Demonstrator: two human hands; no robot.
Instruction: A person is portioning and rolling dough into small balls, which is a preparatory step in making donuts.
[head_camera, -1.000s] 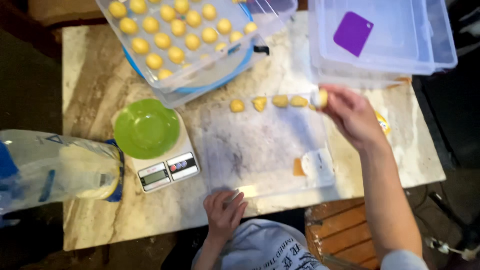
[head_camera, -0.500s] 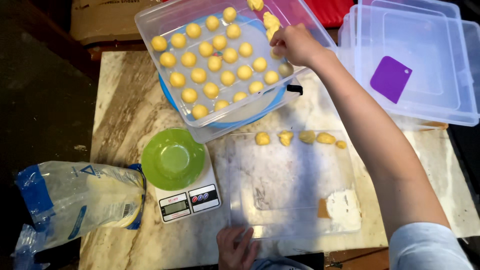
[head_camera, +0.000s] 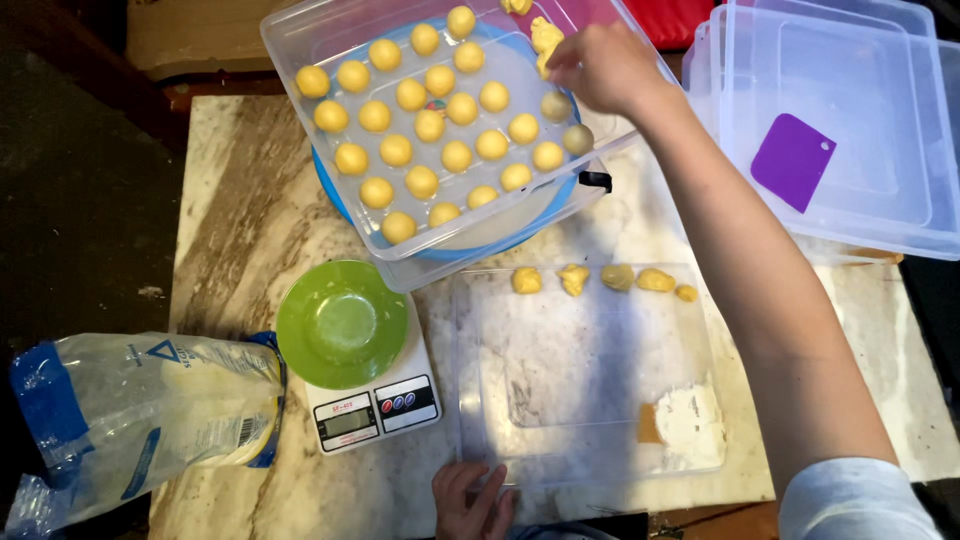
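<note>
Reaching far forward, the right hand (head_camera: 600, 65) hangs over the back corner of a clear plastic box (head_camera: 300, 60), its fingers curled down around a lumpy piece of yellow dough (head_camera: 545, 45) that it pinches at the box's far edge. That piece is rough and uneven, unlike the dough balls (head_camera: 440, 125) already lying in the box, which are smooth, round, pale yellow and set out in slanting rows, each a little apart from the next. One ball near the hand looks duller and greyer than the others. The box sits tilted on a blue round tray (head_camera: 345, 205) on the marble table (head_camera: 240, 240).

Nearer the person lies a clear flat lid (head_camera: 590, 400), dusted white, with a row of five ragged dough pieces (head_camera: 600, 280) along its far edge and a small heap of flour (head_camera: 690, 425) in its near right corner. The left hand (head_camera: 475, 500) rests open, fingers spread, touching the near edge of this lid.

Left of the lid stands a white kitchen scale (head_camera: 370, 410) bearing an empty green bowl (head_camera: 340, 325). Further left lies a plastic flour bag (head_camera: 140, 415) with blue trim, on its side. At the right, stacked clear tubs (head_camera: 900, 120) hold a purple scraper (head_camera: 792, 160).
</note>
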